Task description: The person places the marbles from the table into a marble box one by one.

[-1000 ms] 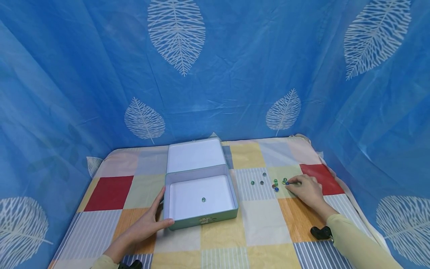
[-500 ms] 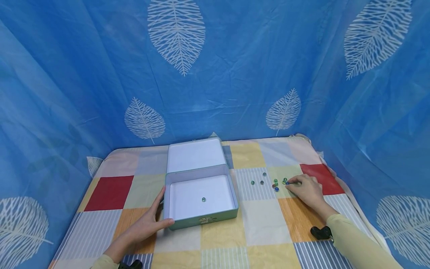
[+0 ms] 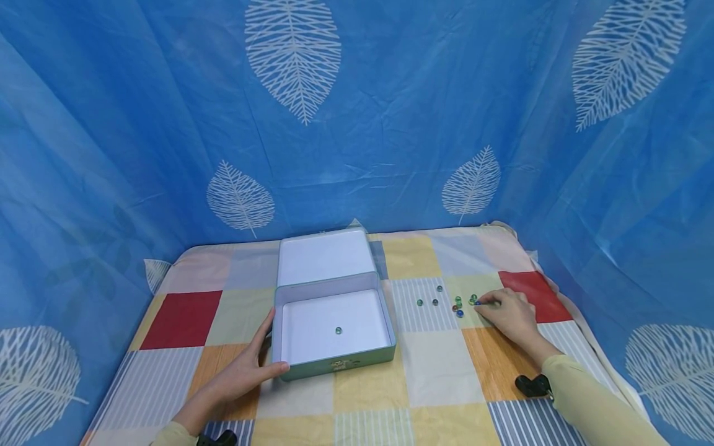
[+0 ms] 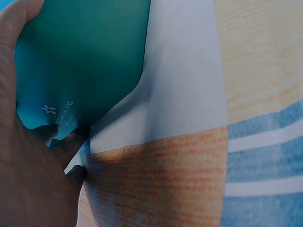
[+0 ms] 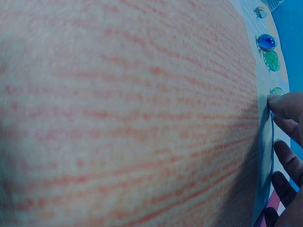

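A green tin box (image 3: pixel 365 357) with a pale lining lies on the tablecloth, its lid (image 3: pixel 323 257) folded back. One greenish marble (image 3: pixel 338 331) rests inside. My left hand (image 3: pixel 240 371) holds the box at its left front corner, thumb at the front rim and fingers along the side; the left wrist view shows the green side wall (image 4: pixel 90 52) close up. Over on the right, my right hand (image 3: pixel 510 316) pinches a small blue marble (image 3: pixel 477 303) between thumb and forefinger, low over the cloth. Beside those fingertips lies a green marble (image 3: pixel 473 298).
Several loose marbles lie between box and right hand, among them a dark one (image 3: pixel 435 302), a green one (image 3: pixel 420 303) and another blue one (image 3: pixel 460 313). The patchwork tablecloth (image 3: pixel 368 427) covers the table. Blue leaf-print curtains (image 3: pixel 390 124) hang behind and at both sides.
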### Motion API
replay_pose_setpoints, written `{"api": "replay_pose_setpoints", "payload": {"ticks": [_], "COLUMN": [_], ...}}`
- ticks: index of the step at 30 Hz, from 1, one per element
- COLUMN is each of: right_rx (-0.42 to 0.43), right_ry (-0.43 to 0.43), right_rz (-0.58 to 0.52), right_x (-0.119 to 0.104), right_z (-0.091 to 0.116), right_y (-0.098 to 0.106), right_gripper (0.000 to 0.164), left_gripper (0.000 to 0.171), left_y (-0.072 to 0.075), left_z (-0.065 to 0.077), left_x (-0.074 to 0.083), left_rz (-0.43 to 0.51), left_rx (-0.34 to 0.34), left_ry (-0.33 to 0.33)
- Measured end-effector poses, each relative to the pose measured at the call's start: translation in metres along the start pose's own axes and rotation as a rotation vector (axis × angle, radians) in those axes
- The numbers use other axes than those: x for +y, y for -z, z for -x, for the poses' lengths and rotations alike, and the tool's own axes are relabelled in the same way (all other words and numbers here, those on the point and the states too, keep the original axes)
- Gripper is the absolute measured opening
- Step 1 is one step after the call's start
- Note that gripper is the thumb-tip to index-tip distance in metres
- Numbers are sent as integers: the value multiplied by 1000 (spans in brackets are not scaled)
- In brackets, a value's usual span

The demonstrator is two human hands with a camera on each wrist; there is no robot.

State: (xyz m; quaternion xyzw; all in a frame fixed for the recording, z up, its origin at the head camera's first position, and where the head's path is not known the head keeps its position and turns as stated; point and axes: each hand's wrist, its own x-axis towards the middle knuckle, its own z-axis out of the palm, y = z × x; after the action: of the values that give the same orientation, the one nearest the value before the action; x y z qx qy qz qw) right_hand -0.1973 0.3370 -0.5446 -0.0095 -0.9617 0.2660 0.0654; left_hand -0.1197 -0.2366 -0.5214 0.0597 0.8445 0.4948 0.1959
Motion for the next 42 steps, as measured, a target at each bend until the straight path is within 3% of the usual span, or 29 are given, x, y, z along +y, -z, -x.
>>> {"api": "replay_pose_setpoints", "payload": {"ticks": [15,42], "right_rx": [30,20], "right_ry": [16,16], "right_rz": [12,5], "right_x": [5,5], "right_z": [-2,0], "right_y": [-4,-4], "right_gripper": [23,26], "left_gripper": [108,108], "left_y": [0,1], "left_z": [2,1], "left_x": [-2,-2], "left_rz": [12,-1], "left_rx": [-8,-4], "left_ry": [-18,-1]}}
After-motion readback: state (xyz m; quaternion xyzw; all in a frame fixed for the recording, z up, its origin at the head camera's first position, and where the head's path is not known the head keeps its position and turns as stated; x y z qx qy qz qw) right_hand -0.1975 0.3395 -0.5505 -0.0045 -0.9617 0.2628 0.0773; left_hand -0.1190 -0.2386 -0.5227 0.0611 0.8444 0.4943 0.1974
